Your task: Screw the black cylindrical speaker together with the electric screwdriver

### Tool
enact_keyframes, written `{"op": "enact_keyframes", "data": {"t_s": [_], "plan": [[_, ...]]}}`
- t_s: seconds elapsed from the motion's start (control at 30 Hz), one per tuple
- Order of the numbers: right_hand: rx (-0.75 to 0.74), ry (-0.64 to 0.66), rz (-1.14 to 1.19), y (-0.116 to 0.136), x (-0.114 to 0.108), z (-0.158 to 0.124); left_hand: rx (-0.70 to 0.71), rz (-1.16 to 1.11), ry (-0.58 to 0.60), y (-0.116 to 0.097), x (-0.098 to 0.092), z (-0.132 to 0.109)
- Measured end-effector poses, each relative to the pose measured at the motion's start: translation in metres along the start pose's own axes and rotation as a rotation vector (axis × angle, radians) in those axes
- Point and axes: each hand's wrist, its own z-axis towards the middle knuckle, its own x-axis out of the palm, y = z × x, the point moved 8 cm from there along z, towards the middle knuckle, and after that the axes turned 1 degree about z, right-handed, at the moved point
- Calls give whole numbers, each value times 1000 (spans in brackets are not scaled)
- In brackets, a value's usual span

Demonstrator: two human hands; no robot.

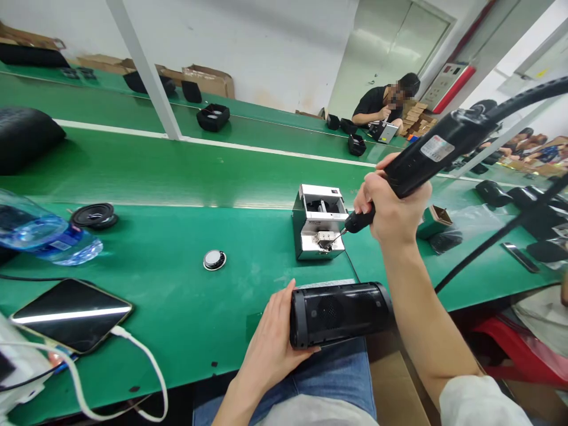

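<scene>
My left hand (270, 346) grips the left end of a black cylindrical speaker housing (339, 313) that lies on its side at the near edge of the green table (177, 284). My right hand (390, 207) holds a black electric screwdriver (432, 154) with a cable running off to the upper right. The screwdriver's bit touches the front outlet of a small white and silver screw feeder box (319, 222) standing just beyond the speaker.
A small round speaker driver (215, 260) and a larger black one (94, 216) lie to the left. A water bottle (39, 234), a phone (71, 313) and a white cable (146, 361) sit at the near left. Another person (384, 103) sits far off, beyond more black housings.
</scene>
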Motion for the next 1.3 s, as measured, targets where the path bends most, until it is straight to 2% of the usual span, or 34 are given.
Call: {"op": "enact_keyframes", "data": {"t_s": [0.1,0.2,0.27,0.37,0.4,0.43,0.47,0.6,0.67,0.73,0.8,0.93,0.97,1.03,1.13,1.17,1.3], "plan": [[-39,-218,-62,12,-12,-18,-8,6,4,0,1,0],[-80,-208,-49,17,-13,-22,-1,19,11,-1,1,0],[-66,-50,8,13,-5,-12,11,32,17,-3,0,1],[64,313,44,-8,16,9,21,47,22,-4,-1,1],[107,380,28,-16,19,14,21,51,22,-4,-2,1],[127,387,5,-23,19,19,21,53,23,-4,-3,1],[120,331,-17,-27,14,24,22,54,25,-4,-3,1],[-19,-59,-75,-25,-14,23,17,51,41,-6,-3,1],[-36,-126,-102,-21,-19,16,13,47,48,-7,-3,1],[-33,-128,-118,-17,-21,15,13,45,53,-8,-3,2],[-29,-46,-112,-14,-15,18,6,46,58,-7,-3,2],[-8,364,-54,-15,22,18,5,42,60,-4,-3,2],[-8,403,-55,-15,28,16,11,39,57,-4,-3,2],[-25,314,-84,-12,26,13,18,40,51,-4,-3,1],[-81,8,-106,-2,6,2,9,49,59,-5,-3,2],[-90,-54,-92,0,0,-3,8,50,64,-5,-3,2],[-70,-103,-41,6,-12,-17,15,55,70,-8,-4,4]]}}
